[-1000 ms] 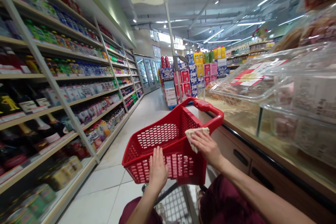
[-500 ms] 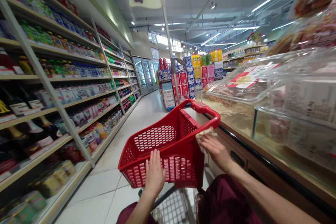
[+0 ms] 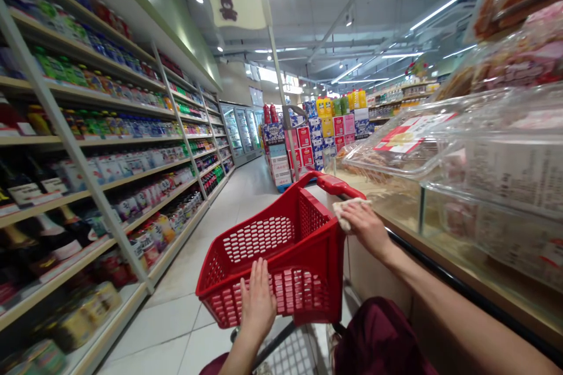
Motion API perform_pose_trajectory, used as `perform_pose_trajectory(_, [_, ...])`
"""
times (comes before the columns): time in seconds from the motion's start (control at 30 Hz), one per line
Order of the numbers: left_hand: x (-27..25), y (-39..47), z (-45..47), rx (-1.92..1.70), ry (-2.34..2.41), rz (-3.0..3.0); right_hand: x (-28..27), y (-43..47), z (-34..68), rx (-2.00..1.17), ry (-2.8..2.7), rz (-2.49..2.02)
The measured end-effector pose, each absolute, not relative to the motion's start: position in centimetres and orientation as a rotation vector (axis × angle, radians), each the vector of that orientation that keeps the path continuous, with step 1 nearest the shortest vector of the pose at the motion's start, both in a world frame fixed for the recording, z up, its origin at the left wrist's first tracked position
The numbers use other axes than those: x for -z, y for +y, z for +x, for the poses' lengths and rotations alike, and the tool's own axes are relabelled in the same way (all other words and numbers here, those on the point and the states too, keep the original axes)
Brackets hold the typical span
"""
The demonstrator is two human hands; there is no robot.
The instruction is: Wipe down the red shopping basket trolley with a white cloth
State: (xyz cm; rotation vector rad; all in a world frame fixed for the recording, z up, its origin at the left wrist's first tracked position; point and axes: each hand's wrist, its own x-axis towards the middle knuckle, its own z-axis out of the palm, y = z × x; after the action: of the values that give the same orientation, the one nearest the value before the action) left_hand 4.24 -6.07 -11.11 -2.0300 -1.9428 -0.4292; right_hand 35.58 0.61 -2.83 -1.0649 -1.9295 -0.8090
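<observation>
A red plastic shopping cart (image 3: 281,246) with perforated basket walls stands in front of me. My left hand (image 3: 258,302) lies flat against the near side of the basket, its fingers stretched out and holding nothing. At the cart's upper right corner, just below the handle (image 3: 338,184), my right hand (image 3: 365,225) presses a pale cloth (image 3: 345,220) against the red plastic. Part of the cloth is hidden beneath the fingers. A thin pole with a cream bear flag (image 3: 237,7) rises behind the handle.
Shelves of bottles and cans (image 3: 132,123) line the left side. Close on the right stands a display counter (image 3: 404,205) with clear food packs (image 3: 396,140) stacked on it. Farther ahead are stacked drink boxes (image 3: 303,146) and glass-door fridges (image 3: 241,129). The floor is tiled.
My right hand has moved slightly up and to the right with the cloth, along the cart's corner towards the handle. My left hand remains on the basket side. The view has shifted slightly.
</observation>
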Motion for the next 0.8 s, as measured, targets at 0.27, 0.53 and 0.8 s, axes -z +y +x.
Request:
perform_pose_trajectory(0.27, [11.0,-6.3,4.7,0.430,-1.961,-1.976,2.9,0.3,34.3,0.812,-2.049,-0.973])
perform_pose_trajectory(0.53, [11.4,-6.3,5.0,0.475,-1.944,-1.946,3.6,0.5,34.1,0.801,-1.937,-1.115])
perform_pose_trajectory(0.8, [11.8,-6.4,4.9,0.459,-1.908,-1.963,2.6,1.6,36.3,0.813,-1.718,-1.268])
